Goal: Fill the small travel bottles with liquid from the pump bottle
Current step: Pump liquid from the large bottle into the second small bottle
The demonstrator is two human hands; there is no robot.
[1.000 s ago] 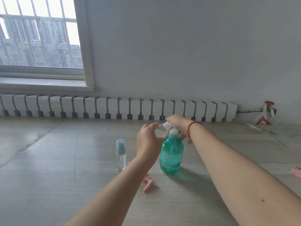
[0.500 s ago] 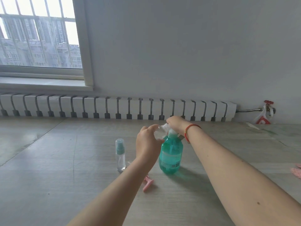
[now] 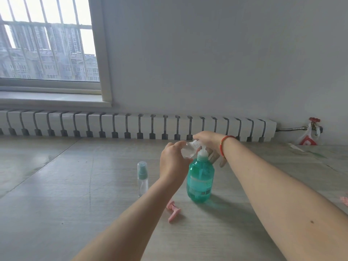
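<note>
Barely moved from a second ago: left hand (image 3: 172, 162) still gripping clear travel bottle (image 3: 188, 150) tilted at nozzle of green pump bottle (image 3: 200, 182) on floor, right hand (image 3: 209, 142) pressing pump head, so filling probably continues; capped second bottle (image 3: 142, 178) waiting left.

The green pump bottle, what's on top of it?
The right hand rests over the white pump head of the green pump bottle. The left hand holds a small clear bottle by it. The nozzle tip is covered.
</note>
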